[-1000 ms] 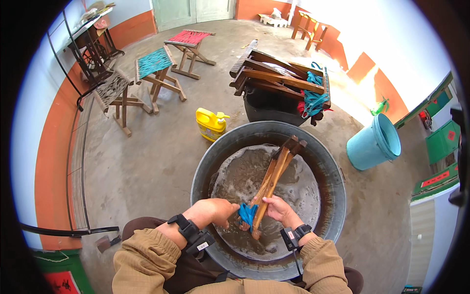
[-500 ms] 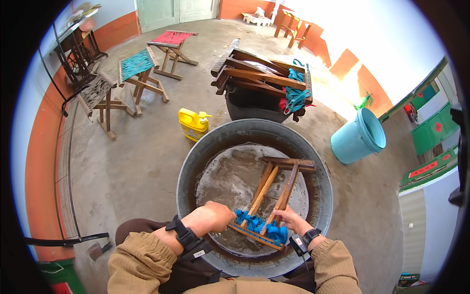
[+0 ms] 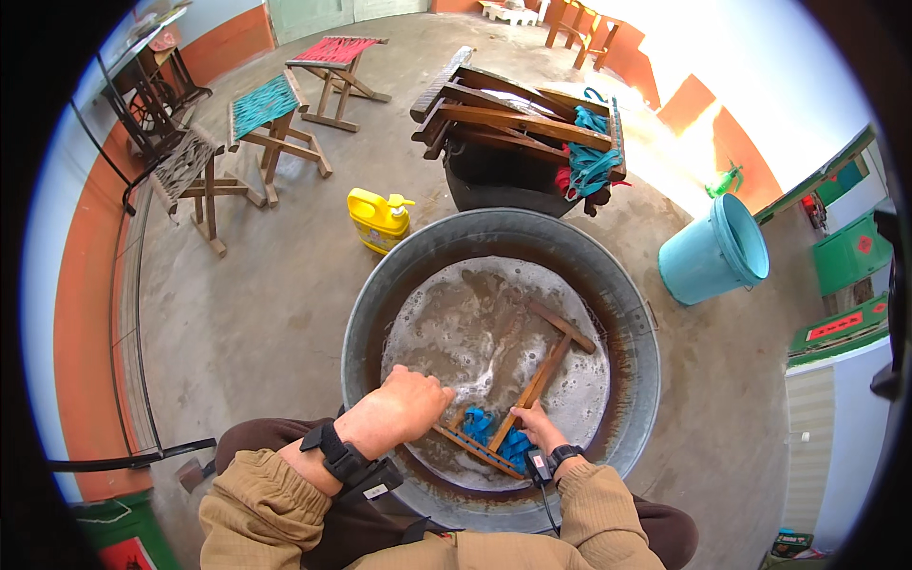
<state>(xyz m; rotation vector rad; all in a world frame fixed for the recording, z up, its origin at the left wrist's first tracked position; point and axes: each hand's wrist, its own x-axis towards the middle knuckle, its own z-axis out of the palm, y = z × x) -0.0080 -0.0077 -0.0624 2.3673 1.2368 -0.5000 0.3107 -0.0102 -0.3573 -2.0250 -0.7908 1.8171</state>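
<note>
In the head view, a round metal tub (image 3: 641, 380) stands close in front of the person and holds murky water (image 3: 427, 323) with pale foam. A wooden stool (image 3: 534, 388) lies tilted in the tub, right of its middle, partly under the surface. One crossbar points toward the tub's far right side; the slatted bar with blue straps (image 3: 514, 446) lies at the side nearest the person. The right hand (image 3: 538, 427) grips one of the stool's legs, just above the straps, inside the tub's near right part. The left hand (image 3: 407, 407) is over the tub's near left part, fingers curled, close to the end of the slatted bar; whether it grips that bar cannot be told.

Just beyond the tub's far rim stands a black container (image 3: 503, 180), with dark wooden frames (image 3: 532, 120) piled across its top and teal straps (image 3: 594, 169) hanging at their right end. A yellow jug (image 3: 378, 220) stands near the tub's far left edge. Well apart from the tub, farther off to its left, are three stools with grey (image 3: 187, 166), teal (image 3: 266, 106) and red (image 3: 337, 50) woven seats. To the tub's right, apart from it, stands a light blue bucket (image 3: 708, 255).
</note>
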